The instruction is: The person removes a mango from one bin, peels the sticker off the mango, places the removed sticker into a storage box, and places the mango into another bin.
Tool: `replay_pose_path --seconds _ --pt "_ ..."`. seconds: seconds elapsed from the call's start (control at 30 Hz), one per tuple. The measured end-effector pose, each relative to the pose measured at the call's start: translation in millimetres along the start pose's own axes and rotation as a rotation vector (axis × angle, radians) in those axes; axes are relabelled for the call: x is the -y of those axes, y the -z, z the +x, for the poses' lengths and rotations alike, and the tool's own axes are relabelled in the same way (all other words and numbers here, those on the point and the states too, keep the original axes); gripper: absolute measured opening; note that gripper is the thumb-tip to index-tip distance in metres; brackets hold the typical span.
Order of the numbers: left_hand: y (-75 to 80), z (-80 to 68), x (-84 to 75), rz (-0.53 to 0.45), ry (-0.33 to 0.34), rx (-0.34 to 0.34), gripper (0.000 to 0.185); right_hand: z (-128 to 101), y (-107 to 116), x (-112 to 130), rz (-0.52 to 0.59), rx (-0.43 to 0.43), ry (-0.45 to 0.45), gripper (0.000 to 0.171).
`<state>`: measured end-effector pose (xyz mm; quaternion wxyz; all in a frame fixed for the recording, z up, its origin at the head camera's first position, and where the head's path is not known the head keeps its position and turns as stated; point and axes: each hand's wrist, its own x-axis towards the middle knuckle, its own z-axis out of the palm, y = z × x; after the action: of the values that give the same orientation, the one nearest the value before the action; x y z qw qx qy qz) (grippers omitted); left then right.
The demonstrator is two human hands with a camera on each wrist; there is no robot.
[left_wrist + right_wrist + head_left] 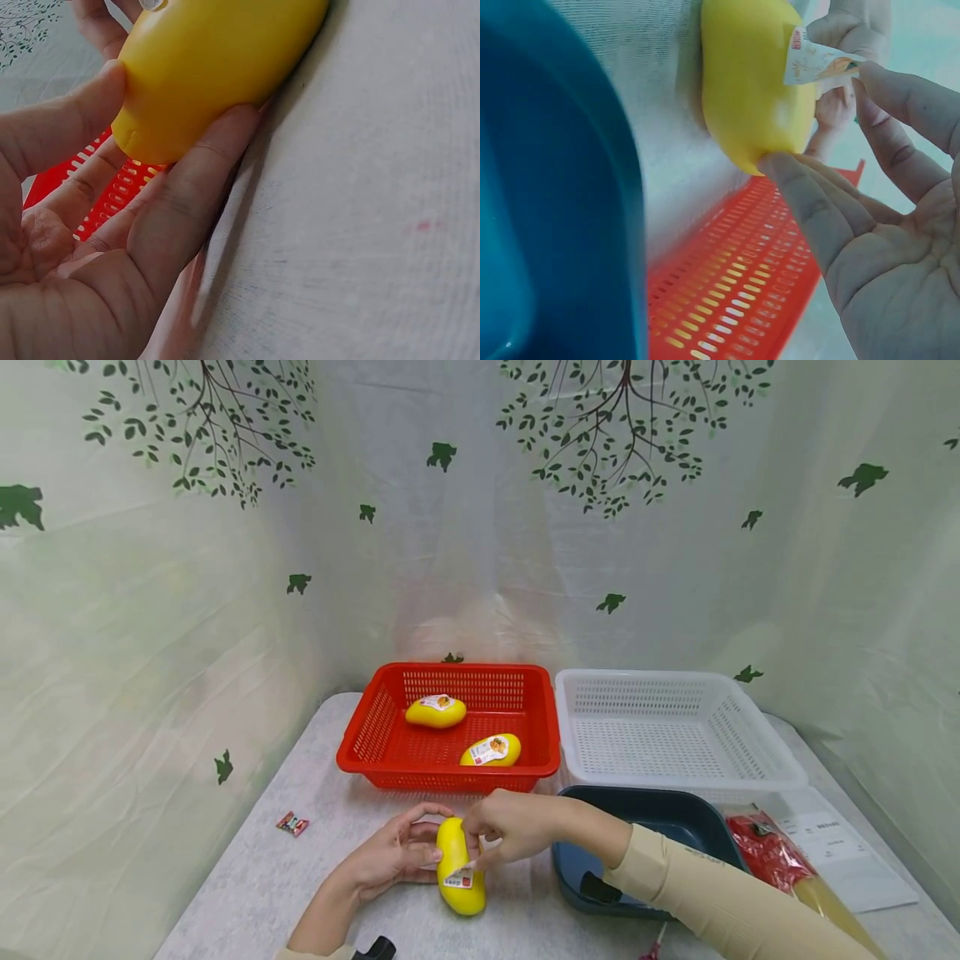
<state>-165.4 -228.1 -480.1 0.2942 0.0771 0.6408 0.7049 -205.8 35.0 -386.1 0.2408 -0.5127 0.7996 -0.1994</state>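
Note:
A yellow mango-shaped fruit (460, 870) lies on the grey table near its front edge. My left hand (397, 853) cups it from the left, thumb and fingers (196, 180) curled round its end (217, 67). My right hand (501, 827) reaches over from the right and pinches a white and red label (462, 877) that is partly lifted off the fruit's skin. In the right wrist view the label (814, 63) stands away from the fruit (754, 82), one fingertip (870, 73) on its edge and another finger (799, 180) against the fruit's end.
A red basket (375, 735) behind the hands holds two labelled yellow fruits (436, 712) (491, 750). A white basket (750, 735) stands to its right, a dark blue tray (675, 814) before that. A red packet (765, 852), a paper sheet (840, 852) and a small wrapper (292, 823) lie about.

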Motion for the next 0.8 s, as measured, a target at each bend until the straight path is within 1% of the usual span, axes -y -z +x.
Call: replay_pose_path --seconds 0.17,0.37,0.5,0.53,0.67,0.77,0.8 --pt "0.3 1.5 -0.1 0.007 -0.005 -0.002 0.06 -2 1 2 -0.016 0.019 0.012 0.008" --pt "1.8 -0.4 5.4 0.006 0.016 -0.021 0.06 -3 -4 2 0.031 0.049 0.032 0.008" --pt "2.8 -1.0 9.3 -0.014 0.011 0.002 0.059 -4 -6 0 0.055 0.054 0.061 0.009" --pt "3.0 -0.8 9.6 -0.016 0.006 0.009 0.058 -4 -6 -1 0.077 0.059 0.069 0.009" --pt "4.6 -0.2 9.4 -0.014 -0.01 0.032 0.059 -8 -3 -3 0.231 0.09 0.071 0.015" --pt "5.6 -0.2 7.2 -0.01 -0.013 0.036 0.059 -11 0 -4 0.317 0.104 0.039 0.021" --pt "6.0 -0.1 6.6 -0.009 -0.012 0.035 0.059 -12 1 -5 0.324 0.101 0.025 0.021"
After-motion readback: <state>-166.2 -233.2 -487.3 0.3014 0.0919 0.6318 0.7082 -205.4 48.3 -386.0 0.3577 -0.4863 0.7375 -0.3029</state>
